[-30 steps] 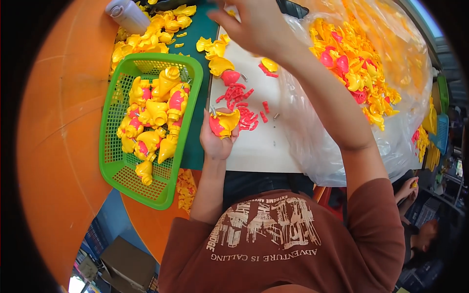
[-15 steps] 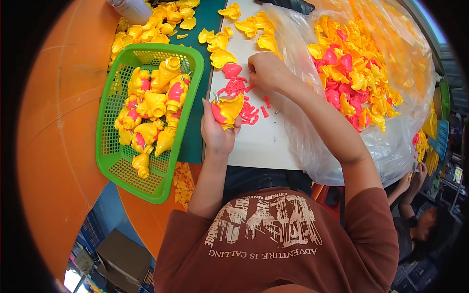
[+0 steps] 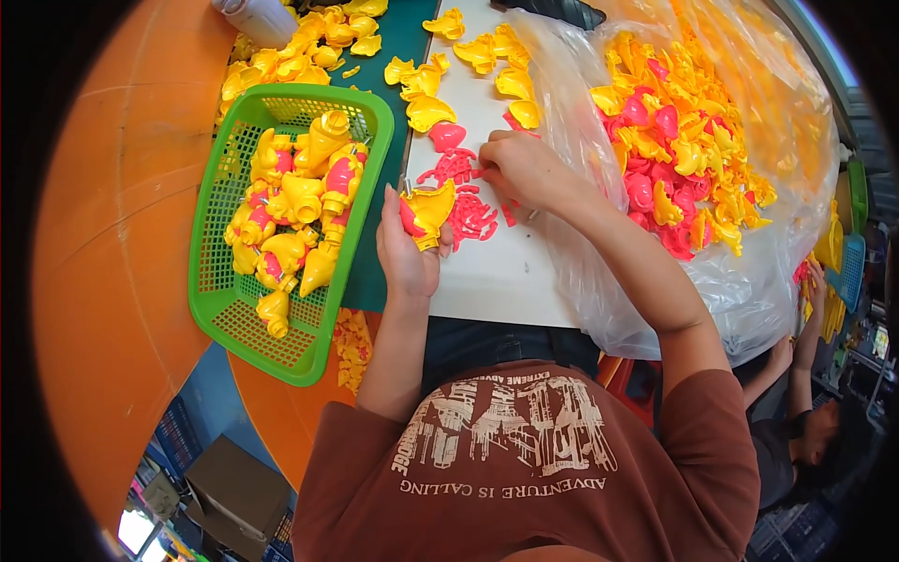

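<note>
My left hand (image 3: 407,258) is wrapped round a yellow-and-pink plastic shell part (image 3: 431,214), its hollow side showing and a metal pin sticking up at its left edge. Just right of it, my right hand (image 3: 526,169) has its fingers drawn together at the edge of a pile of small pink plastic strips (image 3: 471,220). Whatever is between those fingertips is hidden. A pink shell (image 3: 447,137) lies above the strips, and yellow shell halves (image 3: 429,112) run up the white board (image 3: 506,276) beyond it.
Left stands a green basket (image 3: 199,272) of assembled yellow-and-pink pieces. Behind it lie more yellow shells (image 3: 300,61) and a pale bottle (image 3: 257,21). A clear plastic bag (image 3: 585,187) heaped with yellow and pink parts covers the right side. A co-worker's arms (image 3: 796,356) show far right.
My left hand has shifted slightly left with the shell part. My right hand has come down a little, baring a pink piece beside the yellow shells. The co-worker's arms have moved.
</note>
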Tool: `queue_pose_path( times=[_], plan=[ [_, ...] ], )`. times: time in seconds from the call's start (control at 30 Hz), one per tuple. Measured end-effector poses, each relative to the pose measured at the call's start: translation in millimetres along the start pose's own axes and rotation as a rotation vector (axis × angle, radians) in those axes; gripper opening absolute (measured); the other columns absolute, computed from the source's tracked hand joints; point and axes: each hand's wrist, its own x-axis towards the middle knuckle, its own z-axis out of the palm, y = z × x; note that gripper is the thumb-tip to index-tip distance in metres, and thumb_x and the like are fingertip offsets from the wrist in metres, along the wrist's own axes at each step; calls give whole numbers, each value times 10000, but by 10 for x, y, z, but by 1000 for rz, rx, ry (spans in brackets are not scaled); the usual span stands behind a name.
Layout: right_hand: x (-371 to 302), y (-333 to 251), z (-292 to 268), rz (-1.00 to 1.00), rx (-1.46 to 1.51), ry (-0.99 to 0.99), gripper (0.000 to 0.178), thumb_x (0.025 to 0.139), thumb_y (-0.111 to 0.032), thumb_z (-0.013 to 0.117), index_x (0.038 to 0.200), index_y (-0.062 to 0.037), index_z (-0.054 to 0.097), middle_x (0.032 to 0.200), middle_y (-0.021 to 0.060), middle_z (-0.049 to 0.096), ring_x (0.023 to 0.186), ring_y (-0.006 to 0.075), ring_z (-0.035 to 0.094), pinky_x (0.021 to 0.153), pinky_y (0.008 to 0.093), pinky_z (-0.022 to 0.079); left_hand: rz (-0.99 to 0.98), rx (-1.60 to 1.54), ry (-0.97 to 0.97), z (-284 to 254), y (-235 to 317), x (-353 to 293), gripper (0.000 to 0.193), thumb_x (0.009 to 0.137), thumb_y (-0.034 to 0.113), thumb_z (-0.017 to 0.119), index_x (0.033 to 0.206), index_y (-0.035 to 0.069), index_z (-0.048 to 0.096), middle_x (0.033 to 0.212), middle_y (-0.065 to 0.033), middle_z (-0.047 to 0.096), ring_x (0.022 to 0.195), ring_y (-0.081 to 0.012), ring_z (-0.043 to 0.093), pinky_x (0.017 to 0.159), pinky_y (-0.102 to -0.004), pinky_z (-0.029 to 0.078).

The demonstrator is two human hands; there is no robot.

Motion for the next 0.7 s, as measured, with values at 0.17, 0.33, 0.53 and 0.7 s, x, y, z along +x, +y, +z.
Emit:
queue_pose_path(
  times=[0.17, 0.33, 0.53, 0.7],
  plan=[
    [-96, 33, 4, -21, 10, 43, 109, 775, -92, 606, 825, 1, 635, 859, 162, 613, 833, 321, 617, 727, 395, 494, -23, 22, -39, 24, 0, -23, 478, 972, 436, 320, 953, 14, 543, 736, -98, 607, 472, -172, 541, 371, -252, 369],
    [-356, -159, -256, 55, 693, 190, 115, 815, -40, 626, 908, 26, 637, 786, 119, 607, 679, 198, 606, 627, 284, 483, -31, 51, -130, 51, -26, -31, 467, 958, 458, 341, 972, 42, 552, 778, -85, 617, 503, -165, 539, 408, -246, 379],
    [-567, -296, -343, -126, 566, 330, 203, 807, 19, 619, 1010, 26, 626, 819, 108, 611, 686, 170, 602, 608, 253, 471, -73, 31, -136, 227, 9, -144, 457, 957, 456, 349, 985, 48, 553, 793, -86, 625, 517, -154, 546, 409, -240, 381],
    [-677, -324, -281, -238, 409, 584, 222, 810, 44, 593, 1030, 20, 618, 839, 128, 622, 695, 208, 615, 616, 278, 480, -89, -8, -95, 348, 12, -228, 489, 969, 440, 330, 975, 3, 549, 739, -121, 615, 471, -160, 541, 375, -243, 367]
  ],
)
